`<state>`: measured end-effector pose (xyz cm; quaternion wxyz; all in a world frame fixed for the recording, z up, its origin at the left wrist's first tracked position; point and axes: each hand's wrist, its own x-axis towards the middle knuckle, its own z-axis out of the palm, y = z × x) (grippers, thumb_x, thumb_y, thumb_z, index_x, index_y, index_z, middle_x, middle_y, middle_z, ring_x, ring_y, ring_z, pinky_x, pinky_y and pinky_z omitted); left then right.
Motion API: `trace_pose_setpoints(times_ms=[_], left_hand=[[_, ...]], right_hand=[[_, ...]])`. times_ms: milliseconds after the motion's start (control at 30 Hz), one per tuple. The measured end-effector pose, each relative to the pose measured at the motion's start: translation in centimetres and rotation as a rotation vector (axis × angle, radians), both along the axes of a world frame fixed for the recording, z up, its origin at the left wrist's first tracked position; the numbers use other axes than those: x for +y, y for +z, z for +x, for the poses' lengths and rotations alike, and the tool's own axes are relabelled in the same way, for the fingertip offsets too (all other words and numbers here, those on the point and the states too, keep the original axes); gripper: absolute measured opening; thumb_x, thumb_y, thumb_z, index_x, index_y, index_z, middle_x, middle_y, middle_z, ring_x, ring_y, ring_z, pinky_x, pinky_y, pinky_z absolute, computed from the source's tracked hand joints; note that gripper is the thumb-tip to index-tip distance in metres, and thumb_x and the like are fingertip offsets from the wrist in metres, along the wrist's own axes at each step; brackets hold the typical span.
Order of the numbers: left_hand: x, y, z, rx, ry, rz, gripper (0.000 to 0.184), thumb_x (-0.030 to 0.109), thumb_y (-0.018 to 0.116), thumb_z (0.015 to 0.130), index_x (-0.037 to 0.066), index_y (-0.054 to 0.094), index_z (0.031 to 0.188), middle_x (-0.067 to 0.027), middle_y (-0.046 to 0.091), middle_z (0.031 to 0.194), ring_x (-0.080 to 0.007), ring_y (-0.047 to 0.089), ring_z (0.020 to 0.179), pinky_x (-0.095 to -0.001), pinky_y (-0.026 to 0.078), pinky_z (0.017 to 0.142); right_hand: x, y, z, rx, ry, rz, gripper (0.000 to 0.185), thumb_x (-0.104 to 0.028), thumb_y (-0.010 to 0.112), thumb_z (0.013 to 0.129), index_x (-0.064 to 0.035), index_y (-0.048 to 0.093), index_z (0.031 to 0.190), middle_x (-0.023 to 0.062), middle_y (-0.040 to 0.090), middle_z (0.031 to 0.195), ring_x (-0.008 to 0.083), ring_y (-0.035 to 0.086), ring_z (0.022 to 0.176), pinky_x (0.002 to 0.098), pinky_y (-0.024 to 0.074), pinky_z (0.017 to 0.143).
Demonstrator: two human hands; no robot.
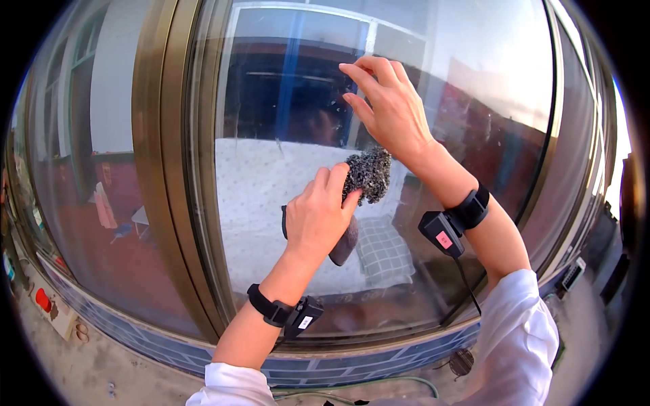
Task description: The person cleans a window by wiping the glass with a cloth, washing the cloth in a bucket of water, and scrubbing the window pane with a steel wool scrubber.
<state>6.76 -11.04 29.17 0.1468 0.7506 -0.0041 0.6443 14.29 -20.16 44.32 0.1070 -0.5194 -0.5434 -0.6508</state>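
My left hand (315,210) is closed on a shaggy, speckled grey-black cleaning pad (369,174) in front of the window pane (474,88). A smooth dark grey piece (345,247) shows below that hand; whether it belongs to the pad I cannot tell. Higher up, my right hand (393,108) is near the glass with thumb and fingers apart and nothing in it. Its wrist is just above and right of the pad. Small pale specks mark the glass by its fingertips.
A bronze-coloured metal frame (162,162) runs down the left of the pane. Behind the glass are a pale patterned cover and a checked cushion (382,247). Blue tiles (318,369) line the wall under the sill. A green hose (406,380) lies on the ground.
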Motion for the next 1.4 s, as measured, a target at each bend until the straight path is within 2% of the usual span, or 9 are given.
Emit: trace_pose_setpoints(times_ms=[300,467,667,867,967,1100,1167,1400], left_hand=[[0.3,0.0,0.1,-0.003,-0.012,0.013,0.037,0.023,0.076,0.073,0.012,0.056,0.103,-0.0028,0.062,0.089,-0.0250,0.064,0.070,-0.0357,0.051,0.055],[0.3,0.1,0.0,0.006,-0.011,0.025,0.037,0.022,0.076,0.073,0.012,0.055,0.103,-0.0030,0.062,0.089,-0.0250,0.064,0.070,-0.0353,0.051,0.054],[0.4,0.3,0.1,-0.001,-0.018,0.022,0.037,0.021,0.075,0.074,0.011,0.055,0.103,-0.0038,0.062,0.089,-0.0250,0.064,0.070,-0.0351,0.051,0.054],[0.3,0.2,0.1,0.011,-0.016,0.033,0.038,0.021,0.075,0.073,0.011,0.054,0.104,-0.0045,0.061,0.088,-0.0258,0.064,0.070,-0.0356,0.050,0.054],[0.3,0.2,0.0,0.017,-0.020,0.037,0.039,0.020,0.075,0.073,0.010,0.054,0.104,-0.0047,0.061,0.089,-0.0260,0.064,0.070,-0.0359,0.050,0.054],[0.2,0.1,0.1,0.006,-0.029,0.036,0.038,0.020,0.075,0.073,0.010,0.054,0.103,-0.0048,0.061,0.090,-0.0262,0.064,0.070,-0.0359,0.050,0.054],[0.4,0.2,0.1,-0.001,-0.016,0.040,0.038,0.020,0.075,0.073,0.010,0.054,0.103,-0.0048,0.062,0.090,-0.0262,0.064,0.070,-0.0359,0.050,0.054],[0.1,0.2,-0.1,0.022,-0.010,0.035,0.039,0.020,0.075,0.074,0.010,0.053,0.104,-0.0057,0.062,0.091,-0.0268,0.064,0.070,-0.0363,0.051,0.054]], right_hand=[[0.0,-0.4,0.1,-0.007,0.025,-0.020,0.035,-0.013,0.074,0.073,-0.0078,0.062,0.105,0.0040,0.055,0.110,0.0251,0.052,0.098,0.0357,0.0458,0.082],[0.6,0.0,-0.9,0.070,-0.005,0.052,0.040,-0.024,0.080,0.065,-0.0075,0.057,0.094,0.0048,0.053,0.102,0.0258,0.052,0.095,0.0375,0.0456,0.075],[1.0,1.2,-1.5,0.131,-0.157,0.003,0.036,-0.026,0.078,0.067,-0.0082,0.055,0.089,0.0068,0.052,0.094,0.0271,0.055,0.090,0.0386,0.0481,0.071],[0.6,2.7,-1.1,0.250,-0.112,-0.076,0.039,-0.028,0.078,0.068,-0.0065,0.054,0.090,0.0089,0.052,0.093,0.0293,0.057,0.091,0.0393,0.0507,0.072],[0.6,1.9,-1.3,0.151,-0.114,-0.063,0.041,-0.029,0.079,0.068,-0.0059,0.054,0.090,0.0094,0.051,0.093,0.0292,0.057,0.090,0.0397,0.0505,0.072],[0.5,2.1,-1.1,0.176,-0.138,-0.082,0.041,-0.026,0.078,0.070,-0.0066,0.051,0.094,0.0092,0.050,0.098,0.0285,0.056,0.087,0.0375,0.0486,0.072],[0.6,2.3,-1.3,0.155,-0.140,-0.087,0.039,-0.027,0.078,0.068,-0.0051,0.053,0.090,0.0105,0.051,0.095,0.0296,0.057,0.091,0.0398,0.0503,0.073],[-0.3,2.8,-0.7,0.183,-0.072,-0.157,0.031,-0.022,0.073,0.073,-0.0063,0.055,0.094,0.0091,0.054,0.093,0.0278,0.058,0.090,0.0390,0.0499,0.074]])
